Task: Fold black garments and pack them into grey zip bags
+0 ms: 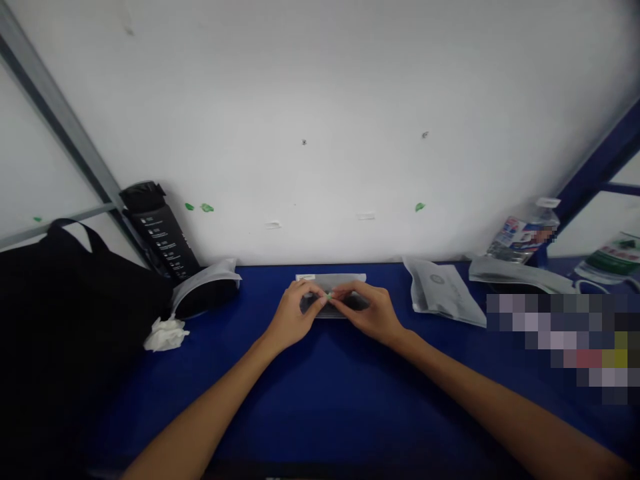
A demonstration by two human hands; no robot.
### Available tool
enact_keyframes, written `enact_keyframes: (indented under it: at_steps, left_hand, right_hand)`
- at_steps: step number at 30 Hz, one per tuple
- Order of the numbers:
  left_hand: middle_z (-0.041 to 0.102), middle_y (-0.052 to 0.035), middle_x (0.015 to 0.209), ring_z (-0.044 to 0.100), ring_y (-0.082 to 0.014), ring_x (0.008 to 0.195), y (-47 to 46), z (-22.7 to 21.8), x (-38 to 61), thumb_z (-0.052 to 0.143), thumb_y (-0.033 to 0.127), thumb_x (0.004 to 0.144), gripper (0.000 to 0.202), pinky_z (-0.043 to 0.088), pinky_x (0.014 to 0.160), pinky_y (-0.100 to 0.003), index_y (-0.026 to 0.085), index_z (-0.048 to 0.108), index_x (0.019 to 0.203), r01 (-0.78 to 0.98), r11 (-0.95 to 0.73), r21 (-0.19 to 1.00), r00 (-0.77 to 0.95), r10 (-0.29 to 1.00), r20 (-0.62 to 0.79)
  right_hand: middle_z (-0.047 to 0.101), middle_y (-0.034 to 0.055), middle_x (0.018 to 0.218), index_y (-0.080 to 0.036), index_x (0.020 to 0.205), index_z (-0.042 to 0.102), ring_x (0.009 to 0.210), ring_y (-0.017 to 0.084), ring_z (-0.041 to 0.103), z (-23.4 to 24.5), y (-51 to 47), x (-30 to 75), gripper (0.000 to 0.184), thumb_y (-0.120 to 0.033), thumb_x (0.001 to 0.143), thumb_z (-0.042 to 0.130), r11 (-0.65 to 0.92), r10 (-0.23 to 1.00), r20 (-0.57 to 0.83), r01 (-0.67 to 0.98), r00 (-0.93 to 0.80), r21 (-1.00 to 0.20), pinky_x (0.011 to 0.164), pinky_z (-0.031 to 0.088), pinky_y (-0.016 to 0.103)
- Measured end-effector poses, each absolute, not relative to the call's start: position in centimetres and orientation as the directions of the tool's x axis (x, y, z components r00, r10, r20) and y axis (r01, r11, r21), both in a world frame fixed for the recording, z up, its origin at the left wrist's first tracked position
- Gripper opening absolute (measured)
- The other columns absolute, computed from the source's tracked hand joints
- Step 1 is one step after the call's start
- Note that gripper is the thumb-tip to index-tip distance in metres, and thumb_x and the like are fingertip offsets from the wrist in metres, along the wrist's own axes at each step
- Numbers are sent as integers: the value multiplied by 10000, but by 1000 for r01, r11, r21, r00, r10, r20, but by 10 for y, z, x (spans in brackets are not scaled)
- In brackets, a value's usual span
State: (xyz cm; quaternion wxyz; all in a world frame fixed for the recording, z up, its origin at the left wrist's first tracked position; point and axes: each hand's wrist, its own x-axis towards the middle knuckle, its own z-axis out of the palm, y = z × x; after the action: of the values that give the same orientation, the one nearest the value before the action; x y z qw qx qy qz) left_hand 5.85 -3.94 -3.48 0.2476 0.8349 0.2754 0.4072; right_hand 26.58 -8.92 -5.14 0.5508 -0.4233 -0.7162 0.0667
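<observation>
My left hand [299, 310] and my right hand [369, 308] meet over the middle of the blue table, thumbs and forefingers pinched together. Between their fingertips is a small pale green piece [329, 296], too small to name. Just behind and below the fingers lies a frosted plastic bag [345, 277] with a white label at its upper left corner. Something dark shows through the bag, partly hidden by both hands. I cannot tell whether the fingers also touch the bag.
At left stand a black bag [75, 320], a tall black box [163, 233], a frosted pouch [210, 287] and crumpled tissue [167, 335]. At right are a printed frosted bag [443, 290], another pouch [520, 275] and a water bottle [520, 233]. A white wall [350, 100] rises behind the blue table [325, 400].
</observation>
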Motion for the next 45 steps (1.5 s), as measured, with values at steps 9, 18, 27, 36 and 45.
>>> enact_keyframes:
  at_steps: [9,18,27,36,45]
  left_hand:
    - [726,-39,1020,611,-225,1027,-39,-35,59,587,340,1044,161,473,1016,-396,230,684,977,255,-718,648,534,663,524]
    - [738,-48,1101,626,-240,1062,-32,-47,57,575,220,1005,130,484,1010,-434,236,688,1065,338,-697,632,475,706,525]
    - [694,-50,1063,622,-246,1037,-28,-54,54,635,138,920,166,499,965,-434,233,671,1051,395,-684,614,423,728,539]
    - [699,-50,1039,626,-253,1034,-28,-54,53,638,145,919,134,498,964,-432,233,659,1017,425,-675,603,430,737,521]
    - [690,-45,1026,620,-246,1028,-29,-54,52,626,133,923,129,491,936,-415,224,659,1008,429,-663,614,432,747,505]
  right_hand:
    - [813,56,962,-301,1022,817,864,244,760,-48,-89,265,143,-340,975,687,647,667,740,562,-89,-516,813,621,398]
    - [750,48,861,-276,962,741,807,225,694,-49,-85,270,120,-317,991,633,602,663,744,646,-77,-469,803,565,384]
    - [757,53,759,-250,776,767,715,231,672,-36,5,290,47,-291,798,763,298,834,538,719,124,-628,792,538,361]
    - [761,40,667,-232,729,752,682,218,701,-55,39,315,61,-209,752,700,195,908,379,619,179,-761,734,536,322]
    - [829,89,1081,-202,1098,724,930,219,741,-62,33,315,309,-261,884,509,303,905,407,478,127,-824,838,554,334]
